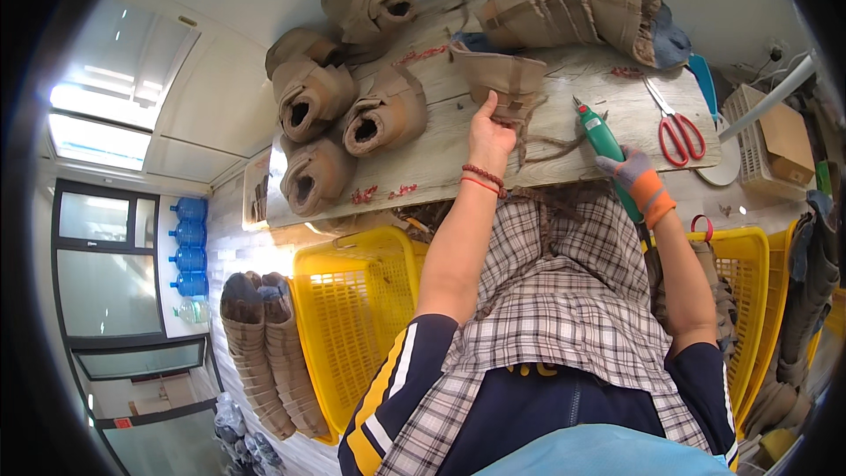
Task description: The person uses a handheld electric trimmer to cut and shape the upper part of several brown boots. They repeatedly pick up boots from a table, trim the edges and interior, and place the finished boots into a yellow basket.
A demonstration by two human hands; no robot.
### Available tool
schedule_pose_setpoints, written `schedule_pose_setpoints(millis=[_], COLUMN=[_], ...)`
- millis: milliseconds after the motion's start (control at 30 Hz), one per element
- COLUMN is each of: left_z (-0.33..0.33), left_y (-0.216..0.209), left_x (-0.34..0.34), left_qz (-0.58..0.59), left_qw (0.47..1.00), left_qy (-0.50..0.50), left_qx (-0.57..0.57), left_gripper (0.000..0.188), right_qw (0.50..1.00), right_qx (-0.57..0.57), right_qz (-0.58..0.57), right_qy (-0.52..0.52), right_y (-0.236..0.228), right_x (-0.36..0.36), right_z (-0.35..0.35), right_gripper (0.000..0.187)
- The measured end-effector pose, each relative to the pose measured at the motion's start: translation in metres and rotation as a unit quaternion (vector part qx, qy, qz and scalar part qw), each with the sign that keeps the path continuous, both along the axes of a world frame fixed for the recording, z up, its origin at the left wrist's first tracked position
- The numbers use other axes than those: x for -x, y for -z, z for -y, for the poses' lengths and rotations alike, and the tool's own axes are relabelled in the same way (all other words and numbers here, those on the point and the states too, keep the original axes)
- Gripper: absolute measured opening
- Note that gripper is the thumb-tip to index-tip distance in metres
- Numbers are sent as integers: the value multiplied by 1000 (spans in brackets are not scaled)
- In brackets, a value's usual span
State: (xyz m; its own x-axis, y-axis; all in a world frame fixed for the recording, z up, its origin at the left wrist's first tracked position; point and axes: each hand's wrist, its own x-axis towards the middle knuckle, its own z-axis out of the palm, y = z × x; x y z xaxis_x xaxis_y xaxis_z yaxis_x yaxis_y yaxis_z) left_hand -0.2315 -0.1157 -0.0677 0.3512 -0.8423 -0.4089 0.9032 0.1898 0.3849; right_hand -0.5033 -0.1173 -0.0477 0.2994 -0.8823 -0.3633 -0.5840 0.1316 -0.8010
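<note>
My bare left hand (pixel 492 130), a beaded bracelet at its wrist, grips the near edge of a brown fabric piece (pixel 502 73) between thumb and fingers. The piece stands tilted on the table, with fuzzy brown strips hanging beside it. In a grey and orange glove, my right hand (pixel 636 182) is closed round a slim green handheld power tool (pixel 601 134). Its narrow metal tip points up and left, apart from the fabric. Red-handled scissors (pixel 679 134) lie to the right of the tool, blades pointing away from me.
Several rolled brown fabric pieces with fuzzy lining (pixel 386 110) stand at the table's left. A long stack of similar pieces (pixel 564 13) lies at the back. Small red bits (pixel 363 195) dot the wooden tabletop (pixel 449 150). Yellow baskets (pixel 352 300) stand on both sides of me.
</note>
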Motion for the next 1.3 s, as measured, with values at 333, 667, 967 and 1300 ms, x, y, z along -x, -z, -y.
schedule_pose_setpoints(millis=[333, 667, 967, 1300], left_z=[-82, -138, -164, -163], left_y=[-84, -86, -78, -85], left_x=[-52, -100, -84, -74], left_qz=[64, -97, -166, -184], left_qw=[993, 991, 977, 974], left_qy=[24, 56, 83, 82], left_qx=[98, 80, 103, 101], left_gripper=[36, 25, 23, 22], right_qw=[982, 841, 842, 791], right_qx=[110, 536, 521, 594], right_qz=[152, -11, -59, -54], right_qy=[13, -72, -126, -139], right_y=[-57, -86, -59, -55], right_x=[53, 35, 34, 35], right_z=[-57, -81, -71, -70], right_gripper=[48, 47, 50, 54])
